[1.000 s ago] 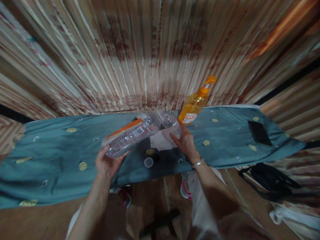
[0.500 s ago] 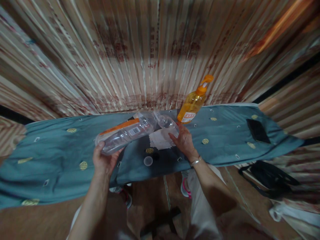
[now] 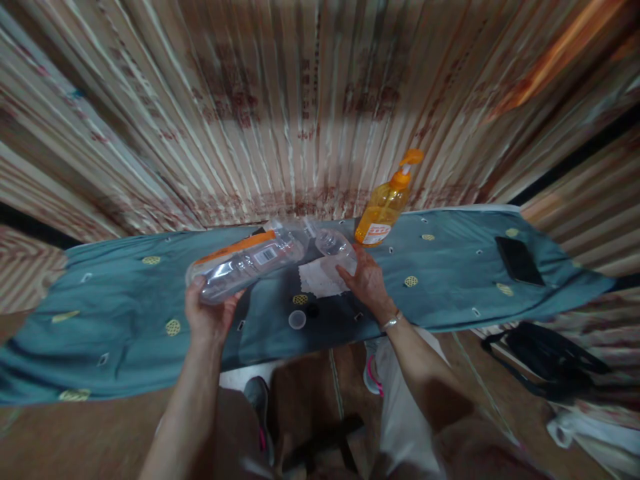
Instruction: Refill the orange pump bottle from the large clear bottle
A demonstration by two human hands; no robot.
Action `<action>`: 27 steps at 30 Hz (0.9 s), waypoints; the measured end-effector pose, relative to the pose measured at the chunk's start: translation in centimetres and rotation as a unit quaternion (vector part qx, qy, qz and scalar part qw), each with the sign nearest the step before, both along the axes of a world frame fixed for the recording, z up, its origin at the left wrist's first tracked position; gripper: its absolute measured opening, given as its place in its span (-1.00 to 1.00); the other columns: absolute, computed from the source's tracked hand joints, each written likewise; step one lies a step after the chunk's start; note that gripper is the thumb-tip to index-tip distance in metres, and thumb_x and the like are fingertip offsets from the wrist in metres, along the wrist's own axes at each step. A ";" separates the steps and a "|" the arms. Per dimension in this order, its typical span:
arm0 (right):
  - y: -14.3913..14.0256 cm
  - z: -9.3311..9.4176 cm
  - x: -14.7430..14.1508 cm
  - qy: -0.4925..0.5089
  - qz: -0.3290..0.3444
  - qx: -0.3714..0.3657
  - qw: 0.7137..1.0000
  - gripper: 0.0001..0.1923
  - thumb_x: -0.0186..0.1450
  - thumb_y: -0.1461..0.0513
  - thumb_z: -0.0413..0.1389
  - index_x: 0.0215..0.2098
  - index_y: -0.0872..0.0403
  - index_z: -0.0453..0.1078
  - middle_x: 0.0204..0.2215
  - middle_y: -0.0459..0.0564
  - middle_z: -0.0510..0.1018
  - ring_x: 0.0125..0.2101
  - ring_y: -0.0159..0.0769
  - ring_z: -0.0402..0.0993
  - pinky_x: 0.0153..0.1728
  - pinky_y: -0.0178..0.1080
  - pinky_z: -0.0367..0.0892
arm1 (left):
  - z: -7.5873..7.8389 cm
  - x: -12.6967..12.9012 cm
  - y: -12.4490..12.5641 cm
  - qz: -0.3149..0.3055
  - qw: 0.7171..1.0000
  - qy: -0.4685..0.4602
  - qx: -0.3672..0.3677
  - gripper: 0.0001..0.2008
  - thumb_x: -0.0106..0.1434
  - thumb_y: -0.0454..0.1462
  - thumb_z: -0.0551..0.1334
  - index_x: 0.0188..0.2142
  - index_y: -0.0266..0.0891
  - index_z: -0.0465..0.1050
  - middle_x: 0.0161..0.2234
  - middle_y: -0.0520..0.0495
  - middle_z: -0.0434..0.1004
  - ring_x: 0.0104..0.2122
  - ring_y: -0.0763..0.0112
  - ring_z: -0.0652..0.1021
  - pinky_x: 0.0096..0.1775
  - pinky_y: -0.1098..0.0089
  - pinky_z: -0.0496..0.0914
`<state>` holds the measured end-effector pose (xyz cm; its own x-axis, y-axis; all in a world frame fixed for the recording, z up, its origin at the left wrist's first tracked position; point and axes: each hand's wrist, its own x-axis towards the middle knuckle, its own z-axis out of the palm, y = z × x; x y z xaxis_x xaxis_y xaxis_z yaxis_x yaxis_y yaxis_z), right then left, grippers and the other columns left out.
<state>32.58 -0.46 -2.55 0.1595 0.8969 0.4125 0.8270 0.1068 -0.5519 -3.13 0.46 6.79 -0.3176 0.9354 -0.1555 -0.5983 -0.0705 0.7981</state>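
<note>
A large clear bottle, tipped nearly level above the table centre, had its mouth against a smaller clear bottle standing to its right. The left hand gripped the large bottle's base, fingers wrapped around it; the right hand curled its fingers around the smaller bottle. Beneath lay a white cloth and, nearer, a cap on the teal tablecloth. An orange pump bottle stood far right of centre; a black phone lay well to the right.
</note>
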 end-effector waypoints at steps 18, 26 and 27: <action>-0.6 1.8 -0.7 -0.014 0.000 -0.032 0.999 -0.37 0.63 0.11 0.44 0.53 0.21 0.51 0.37 0.53 0.83 0.38 0.39 0.82 0.53 0.34 0.70 | 0.9 -0.1 0.4 0.018 0.997 0.048 0.052 -0.50 0.02 0.04 0.71 -0.10 -0.05 0.78 -0.05 -0.12 0.92 -0.12 0.04 0.82 -0.19 0.22 0.81; -0.5 2.1 -0.9 -0.008 -0.010 -0.054 0.998 -0.34 0.59 0.19 0.45 0.55 0.24 0.50 0.39 0.55 0.82 0.39 0.37 0.82 0.53 0.29 0.69 | 0.7 -0.4 0.7 0.020 0.994 0.083 0.064 -0.51 0.04 0.09 0.70 -0.12 -0.05 0.76 -0.03 -0.17 0.90 -0.04 -0.06 0.83 -0.02 0.01 0.87; -0.5 2.0 -0.9 -0.007 -0.009 -0.054 0.998 -0.34 0.59 0.19 0.44 0.55 0.25 0.49 0.39 0.56 0.82 0.39 0.37 0.82 0.53 0.30 0.69 | 0.6 -0.4 0.7 0.020 0.994 0.089 0.065 -0.51 0.05 0.10 0.70 -0.14 -0.05 0.74 -0.03 -0.18 0.89 -0.03 -0.08 0.83 -0.01 -0.01 0.87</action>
